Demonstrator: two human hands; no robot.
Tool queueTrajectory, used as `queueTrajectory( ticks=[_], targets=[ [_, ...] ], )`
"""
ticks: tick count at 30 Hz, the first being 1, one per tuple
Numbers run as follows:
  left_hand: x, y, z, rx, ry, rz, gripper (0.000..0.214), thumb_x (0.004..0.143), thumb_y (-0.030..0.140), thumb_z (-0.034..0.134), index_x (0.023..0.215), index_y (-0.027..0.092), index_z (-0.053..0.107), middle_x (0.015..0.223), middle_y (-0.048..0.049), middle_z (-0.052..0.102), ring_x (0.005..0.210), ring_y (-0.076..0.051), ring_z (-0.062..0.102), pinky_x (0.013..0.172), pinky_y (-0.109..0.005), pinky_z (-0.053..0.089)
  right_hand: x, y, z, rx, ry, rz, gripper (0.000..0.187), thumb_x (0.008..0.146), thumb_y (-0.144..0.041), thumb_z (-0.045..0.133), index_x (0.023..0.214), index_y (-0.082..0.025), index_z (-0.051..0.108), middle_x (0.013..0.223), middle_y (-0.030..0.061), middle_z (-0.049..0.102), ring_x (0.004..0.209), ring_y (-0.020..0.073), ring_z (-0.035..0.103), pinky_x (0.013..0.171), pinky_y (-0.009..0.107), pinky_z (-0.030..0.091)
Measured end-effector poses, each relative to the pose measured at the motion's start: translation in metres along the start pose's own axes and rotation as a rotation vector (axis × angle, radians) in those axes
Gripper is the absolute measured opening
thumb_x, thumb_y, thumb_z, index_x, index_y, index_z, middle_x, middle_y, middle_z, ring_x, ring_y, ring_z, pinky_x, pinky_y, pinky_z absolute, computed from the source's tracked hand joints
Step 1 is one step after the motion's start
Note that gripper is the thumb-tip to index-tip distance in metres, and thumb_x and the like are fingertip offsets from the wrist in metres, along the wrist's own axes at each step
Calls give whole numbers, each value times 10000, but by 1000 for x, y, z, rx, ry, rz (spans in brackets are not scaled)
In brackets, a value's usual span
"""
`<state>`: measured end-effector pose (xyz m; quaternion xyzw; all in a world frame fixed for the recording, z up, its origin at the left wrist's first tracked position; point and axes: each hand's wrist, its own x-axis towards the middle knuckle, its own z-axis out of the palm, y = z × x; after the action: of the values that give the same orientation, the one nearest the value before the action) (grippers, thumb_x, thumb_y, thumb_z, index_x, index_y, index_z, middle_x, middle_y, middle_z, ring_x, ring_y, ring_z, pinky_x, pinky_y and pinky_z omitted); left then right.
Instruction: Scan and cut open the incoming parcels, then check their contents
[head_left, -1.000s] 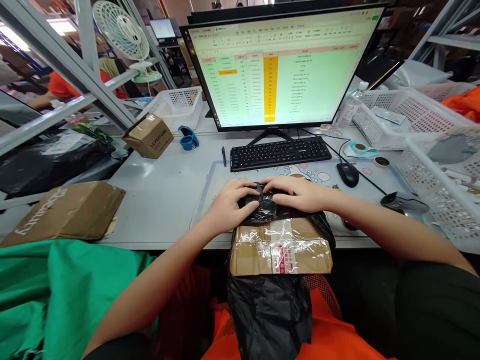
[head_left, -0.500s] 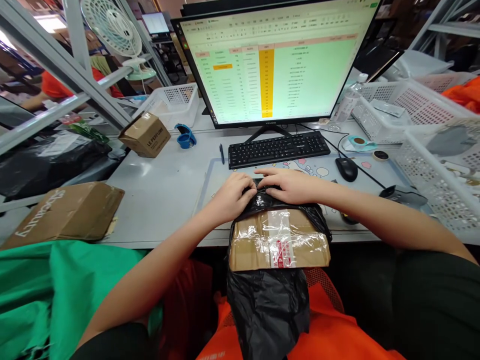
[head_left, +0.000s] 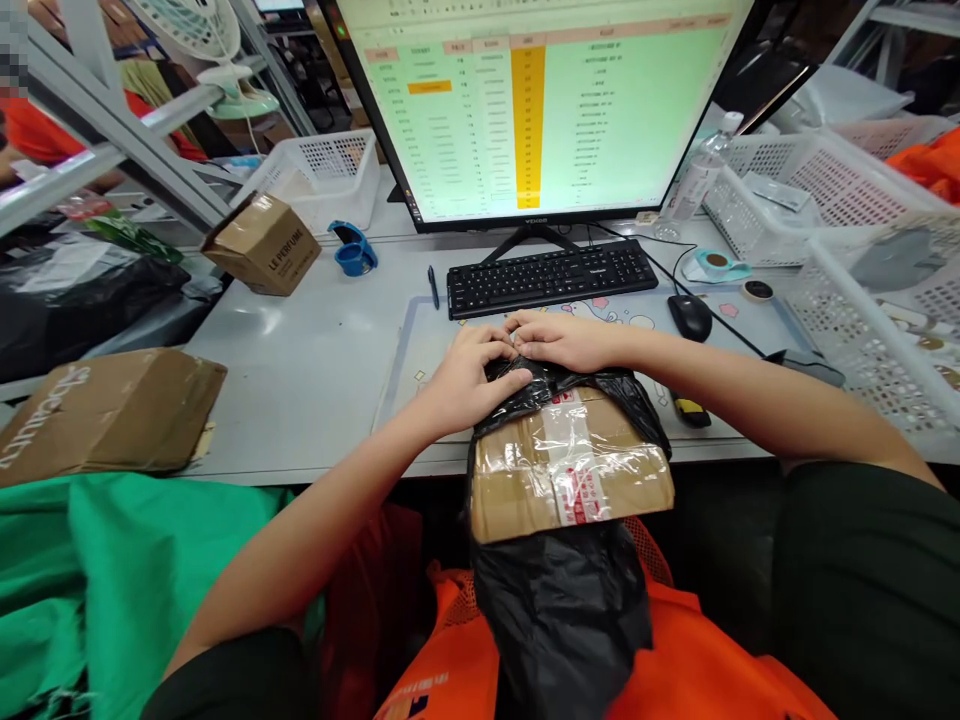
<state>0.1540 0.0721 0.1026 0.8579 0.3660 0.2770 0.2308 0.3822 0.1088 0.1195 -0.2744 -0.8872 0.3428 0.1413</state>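
Observation:
A taped cardboard box (head_left: 570, 465) lies at the desk's front edge, partly wrapped in a black plastic bag (head_left: 562, 610) that hangs down over my lap. My left hand (head_left: 469, 375) and my right hand (head_left: 566, 340) meet at the box's far end. Both have their fingers curled on the bunched black plastic there. The far end of the box is hidden under the hands and the bag.
Beyond the hands are a black keyboard (head_left: 551, 278), a mouse (head_left: 690, 316) and a large monitor (head_left: 540, 100). White baskets (head_left: 847, 270) line the right side. A small brown box (head_left: 262, 245), a blue tape dispenser (head_left: 351, 250) and a flattened carton (head_left: 105, 410) lie left. Green fabric (head_left: 112, 560) sits lower left.
Both hands have drawn closer together at the box's far end, pulling the black plastic away from me. More of the taped box top now shows.

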Motion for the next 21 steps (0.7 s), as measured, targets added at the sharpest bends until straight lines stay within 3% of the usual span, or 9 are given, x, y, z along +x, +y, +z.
queueTrajectory(
  ticks=[2, 6, 11, 14, 17, 19, 21],
  targets=[
    [-9, 1, 3, -41, -16, -19, 285, 962, 496, 674, 921, 221, 736, 1129, -81, 683, 1153, -291, 573, 1085, -517, 477, 1, -5, 6, -23, -8, -36, 305, 1078, -306, 458, 1031, -191, 736, 1244, 112, 644, 1199, 242, 607, 1161, 457, 477],
    [-30, 10, 10, -83, -30, 4, 371, 1063, 448, 543, 867, 228, 769, 1067, -76, 651, 1093, -263, 553, 1020, -499, 460, -1, -16, 17, -74, -1, -143, 378, 1093, -366, 484, 881, -176, 732, 1073, 104, 615, 1034, 233, 582, 1043, 435, 492],
    [-46, 14, 13, -161, 112, 197, 452, 1081, 320, 550, 656, 194, 635, 900, -64, 622, 953, -209, 556, 876, -413, 479, -3, -21, 19, 10, -58, -285, 477, 1093, -420, 558, 696, -172, 650, 978, 74, 581, 936, 184, 552, 933, 357, 467],
    [-47, 7, 16, -228, 212, 337, 384, 1071, 247, 562, 692, 198, 595, 849, -45, 622, 896, -186, 559, 842, -387, 498, 0, -19, 17, 88, -92, -323, 535, 1093, -437, 577, 625, -178, 568, 872, 39, 549, 882, 164, 531, 902, 330, 451],
    [-45, 0, 15, -301, 298, 385, 358, 1065, 225, 561, 708, 205, 566, 788, -33, 598, 853, -180, 557, 807, -377, 513, 2, -17, 14, 148, -77, -339, 537, 1086, -424, 606, 615, -179, 529, 807, 9, 512, 817, 142, 509, 835, 298, 438],
    [-42, 3, 10, -309, 264, 364, 393, 1074, 229, 530, 682, 204, 547, 766, -35, 606, 827, -178, 570, 772, -372, 510, 1, -17, 12, 173, -16, -319, 523, 1081, -436, 619, 636, -179, 523, 835, 13, 542, 819, 136, 527, 814, 289, 437],
    [-38, 15, 2, -182, 166, 276, 395, 1085, 320, 530, 712, 204, 590, 811, -50, 656, 828, -190, 590, 761, -392, 492, -1, -20, 12, 181, 58, -274, 491, 1088, -452, 606, 684, -180, 539, 897, 35, 605, 857, 141, 568, 822, 294, 449]
  ],
)
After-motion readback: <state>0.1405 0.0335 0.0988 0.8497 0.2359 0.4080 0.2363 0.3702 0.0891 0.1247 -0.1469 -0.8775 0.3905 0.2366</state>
